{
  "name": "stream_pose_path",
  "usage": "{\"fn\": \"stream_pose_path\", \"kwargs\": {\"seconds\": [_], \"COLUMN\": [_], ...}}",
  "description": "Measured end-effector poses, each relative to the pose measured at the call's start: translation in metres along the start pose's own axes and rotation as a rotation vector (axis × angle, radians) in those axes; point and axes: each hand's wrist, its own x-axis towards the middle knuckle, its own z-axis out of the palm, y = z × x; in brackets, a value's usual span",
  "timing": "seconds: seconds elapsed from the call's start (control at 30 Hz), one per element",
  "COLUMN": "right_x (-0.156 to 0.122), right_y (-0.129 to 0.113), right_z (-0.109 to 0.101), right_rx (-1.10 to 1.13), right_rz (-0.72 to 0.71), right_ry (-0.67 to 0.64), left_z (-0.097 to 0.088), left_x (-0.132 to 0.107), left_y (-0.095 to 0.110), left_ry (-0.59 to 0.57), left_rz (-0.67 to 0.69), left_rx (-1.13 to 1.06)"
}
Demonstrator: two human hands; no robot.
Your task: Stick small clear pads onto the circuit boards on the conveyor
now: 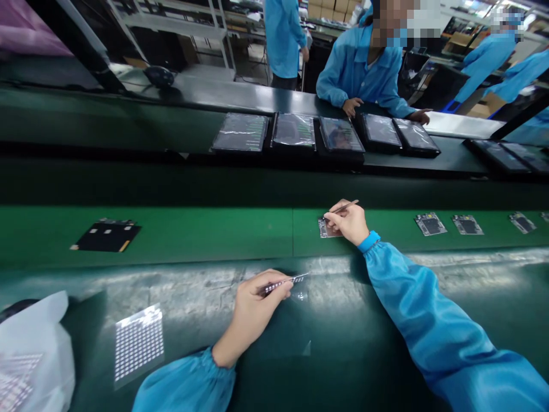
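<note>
My left hand (257,303) is closed in a pinch above the near ledge, holding a narrow strip of stickers (297,280) with pale dots along it. Tweezers (348,206) are gripped between the thumb and fingers of my right hand (355,224). That hand rests over a small circuit board (322,228) on the green belt (240,232), hiding part of the board and the tweezer tips. Left of my left hand, a clear sheet of stickers (139,343) with rows of pale dots lies on the ledge.
A black flat part (105,236) lies on the belt at left, and several circuit boards (430,224) at right. A white bag (40,349) sits near left. Black trays (294,130) line the far shelf, where a co-worker in blue (364,68) rests both hands.
</note>
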Motion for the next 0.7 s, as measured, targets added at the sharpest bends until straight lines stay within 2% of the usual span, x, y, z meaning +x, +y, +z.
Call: {"fn": "stream_pose_path", "kwargs": {"seconds": [0.1, 0.17, 0.23, 0.33, 0.43, 0.5, 0.6, 0.7], "right_x": [0.001, -0.001, -0.005, -0.015, -0.024, -0.027, -0.025, -0.020], "right_y": [0.000, -0.003, -0.008, -0.012, -0.010, -0.010, -0.014, -0.021], "right_z": [-0.006, -0.015, -0.027, -0.040, -0.042, -0.040, -0.038, -0.044], "right_rx": [-0.024, -0.102, -0.275, -0.680, -1.036, -1.174, -1.264, -1.166], "right_rz": [-0.015, -0.109, -0.275, -0.468, -0.471, -0.452, -0.449, -0.413], "right_ry": [-0.003, 0.015, 0.015, -0.112, -0.244, -0.286, -0.322, -0.286], "left_z": [0.000, -0.001, -0.001, -0.001, -0.001, -0.001, 0.000, 0.000], "left_x": [0.000, 0.001, 0.001, 0.001, 0.002, 0.002, 0.001, 0.002], "left_y": [0.001, 0.002, 0.002, 0.002, 0.001, 0.001, 0.002, 0.003], "left_ry": [0.003, 0.001, 0.004, 0.004, 0.007, 0.010, 0.005, 0.004], "left_rz": [0.005, 0.003, 0.001, 0.007, 0.007, 0.007, 0.003, 0.003], "left_rx": [0.005, 0.007, 0.011, 0.021, 0.029, 0.033, 0.038, 0.035]}}
